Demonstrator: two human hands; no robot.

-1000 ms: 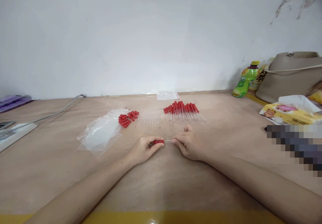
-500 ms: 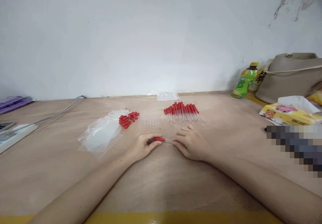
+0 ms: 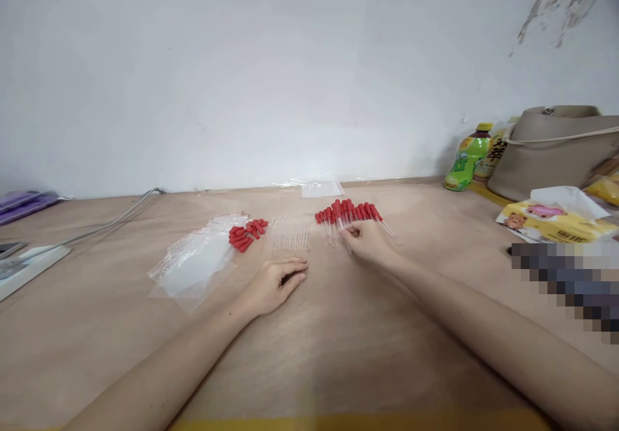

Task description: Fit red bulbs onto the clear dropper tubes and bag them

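My left hand point(image 3: 276, 285) rests on the table, thumb and fingers apart, with nothing between them. My right hand point(image 3: 371, 242) is at the front of a row of glass droppers with red bulbs point(image 3: 362, 211). Its thumb and fingertips pinch the clear tube of one dropper point(image 3: 337, 209), whose red bulb points away from me among the others. Loose red rubber bulbs point(image 3: 240, 239) are heaped beyond my left hand. Beside them, thin glass tubes point(image 3: 291, 233) lie in a row.
Clear zip bags point(image 3: 196, 257) are fanned out at left, and another bag point(image 3: 322, 190) lies by the wall. A cable point(image 3: 120, 210) runs to a white power strip point(image 3: 39, 266). At right are a green bottle point(image 3: 468, 159), a beige bag point(image 3: 551, 157) and a tissue pack point(image 3: 546, 219).
The dropper held between both hands has left my left hand. My right hand has carried it away from me to the row of droppers. My left hand has stayed nearly in place.
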